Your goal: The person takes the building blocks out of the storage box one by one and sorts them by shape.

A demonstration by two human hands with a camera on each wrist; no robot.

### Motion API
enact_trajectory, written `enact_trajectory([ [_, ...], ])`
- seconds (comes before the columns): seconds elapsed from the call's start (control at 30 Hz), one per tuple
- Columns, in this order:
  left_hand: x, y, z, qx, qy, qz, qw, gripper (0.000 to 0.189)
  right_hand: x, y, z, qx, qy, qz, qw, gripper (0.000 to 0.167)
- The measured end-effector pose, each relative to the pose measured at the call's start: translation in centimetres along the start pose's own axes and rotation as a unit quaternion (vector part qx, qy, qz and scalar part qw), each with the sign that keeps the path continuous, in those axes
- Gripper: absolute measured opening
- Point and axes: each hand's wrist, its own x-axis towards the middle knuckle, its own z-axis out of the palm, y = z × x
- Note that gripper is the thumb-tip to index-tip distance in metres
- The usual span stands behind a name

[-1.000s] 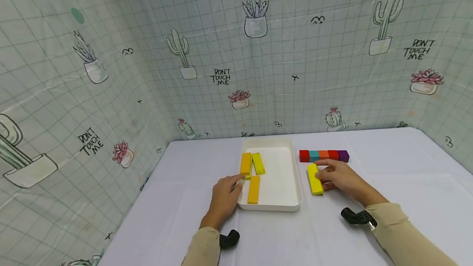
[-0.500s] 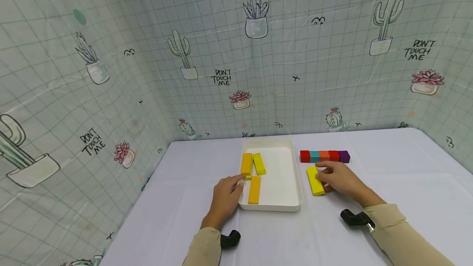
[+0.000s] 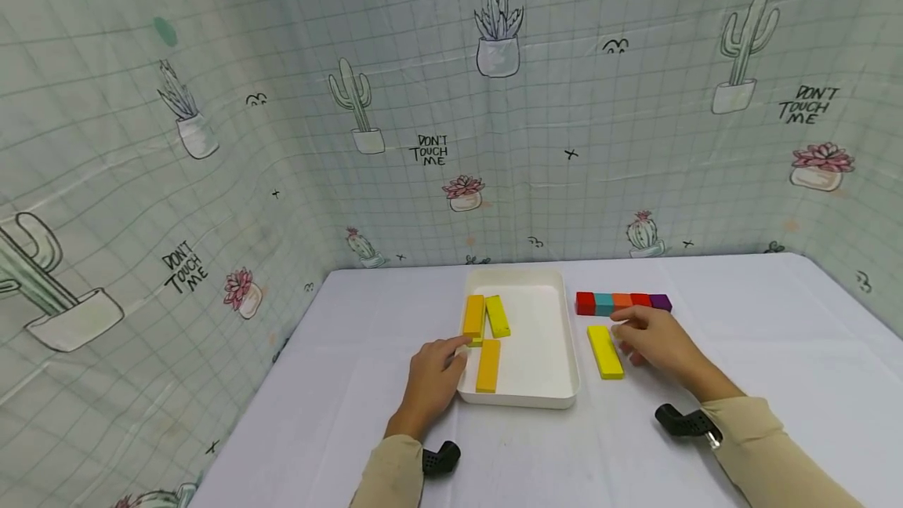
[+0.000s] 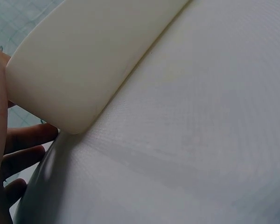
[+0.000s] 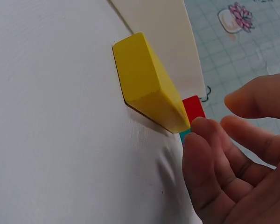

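Note:
In the head view my left hand rests at the left side of a white tray, its index finger reaching over the rim. The left wrist view has loosely bent fingers by the tray's outer wall. A yellow block lies on the table right of the tray. Just beside it, my right hand has bent, spread fingers with nothing between them. In the right wrist view a narrow gap separates the fingertips from the block, though some overlap hides its far end.
Inside the tray are a yellow-orange block partly covering a yellow one, a slanted yellow block and another yellow-orange block. A row of red, teal, orange and purple blocks lies behind my right hand. Patterned cloth hangs behind the table.
My right hand has let go of the yellow block and moved slightly right of it. The block now lies flat on the table. My left hand stays at the tray.

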Motion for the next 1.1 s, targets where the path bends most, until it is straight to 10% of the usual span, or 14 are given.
enact_trajectory([
  [0.63,-0.1,0.3,-0.1,-0.009,-0.002,-0.004,0.9999,0.034,0.7,-5.1,2.5,0.171,-0.098,-0.029,0.98,0.041],
  [1.1,0.1,0.2,-0.1,-0.004,0.001,0.007,1.0,0.034,1.7,-8.0,5.8,0.146,-0.158,-0.025,0.9764,0.039],
])
